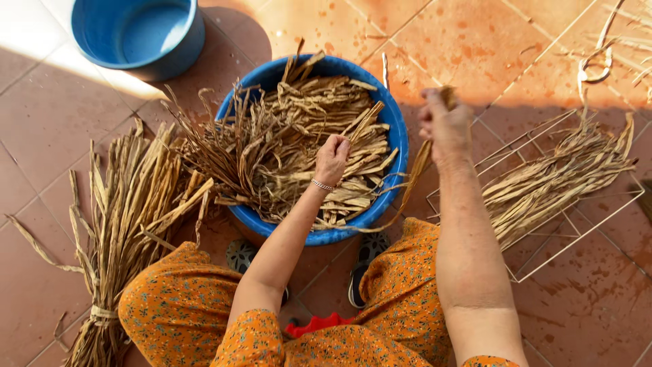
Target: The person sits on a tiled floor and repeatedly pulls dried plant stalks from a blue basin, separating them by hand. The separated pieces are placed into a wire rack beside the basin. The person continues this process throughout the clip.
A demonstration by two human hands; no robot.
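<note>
A big blue basin point(397, 136) in front of me is heaped with dried tan plant strips point(299, 136). My left hand point(331, 160) reaches into the heap and pinches some strips, a thin bracelet on its wrist. My right hand point(445, 122) is raised over the basin's right rim, closed on one long dried strip point(415, 177) that hangs down toward my knee.
A tied bundle of dried leaves point(125, 224) lies on the tiled floor at my left. A white wire rack point(543, 204) at my right carries more dried strips point(557, 180). An empty smaller blue basin point(139, 34) stands at the top left. My orange-clad knees frame the basin.
</note>
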